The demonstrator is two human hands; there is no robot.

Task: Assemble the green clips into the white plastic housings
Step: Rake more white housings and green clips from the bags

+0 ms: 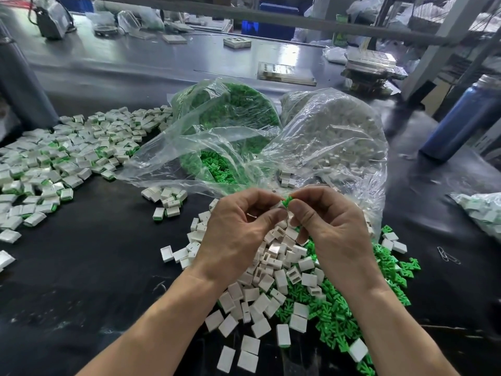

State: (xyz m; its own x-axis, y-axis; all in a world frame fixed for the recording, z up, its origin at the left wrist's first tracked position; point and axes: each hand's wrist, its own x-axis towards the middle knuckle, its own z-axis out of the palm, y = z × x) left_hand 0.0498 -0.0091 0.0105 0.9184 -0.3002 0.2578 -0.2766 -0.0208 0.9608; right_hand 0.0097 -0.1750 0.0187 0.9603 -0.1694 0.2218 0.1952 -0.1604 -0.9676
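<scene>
Black table [95, 267], plastic bags [325, 137], blue bottle [461, 120].

Bare black tabletop [89, 267] lies open at the near left, between a spread of finished white pieces [54, 164] far left and a heap of loose white housings [260, 299] and green clips [352, 316] at centre; two bulging clear bags [325, 137] block the way behind; a blue bottle [461, 118] stands far right.
</scene>
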